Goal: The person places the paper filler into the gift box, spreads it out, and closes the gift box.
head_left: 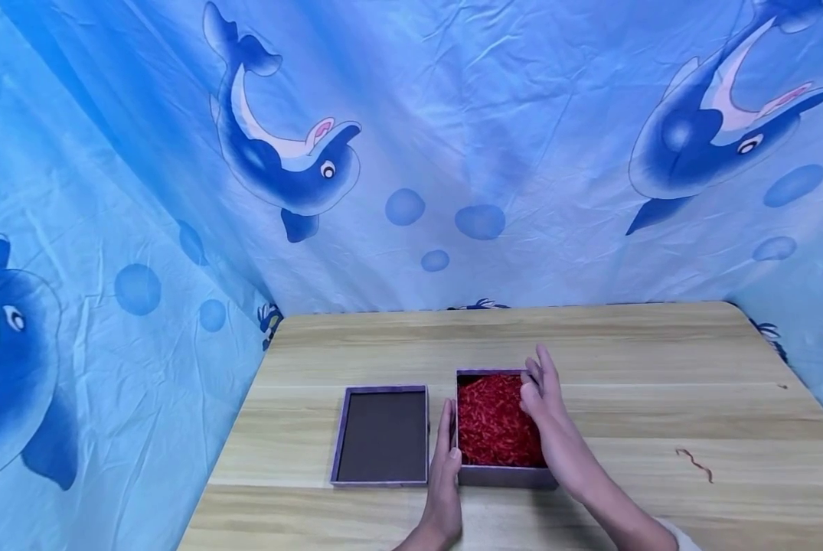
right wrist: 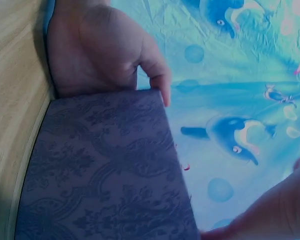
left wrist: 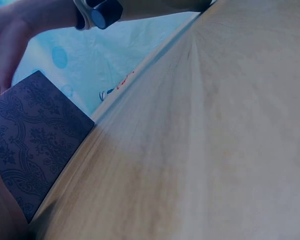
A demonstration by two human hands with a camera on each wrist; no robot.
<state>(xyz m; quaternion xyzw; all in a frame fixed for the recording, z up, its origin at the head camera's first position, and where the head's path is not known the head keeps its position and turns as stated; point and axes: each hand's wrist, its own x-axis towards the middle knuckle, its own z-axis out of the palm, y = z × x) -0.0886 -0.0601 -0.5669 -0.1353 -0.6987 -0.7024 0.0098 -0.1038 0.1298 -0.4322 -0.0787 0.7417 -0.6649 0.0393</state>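
There it was, one rectangular box (head_left: 507, 477) on the wood-grained surface (head_left: 625, 360), heaped with crinkly red shreds (head_left: 497, 421)! Only the wrist views revealed its scrolling floral walls. The left hand (head_left: 444, 478) lay along one side, fingers straight; the right hand (head_left: 547, 417) met the opposite rim, fingers loosely extended, gripping nothing. One shallow dark lid (head_left: 383, 438) sat left, one wavy strand (head_left: 695, 464) right.
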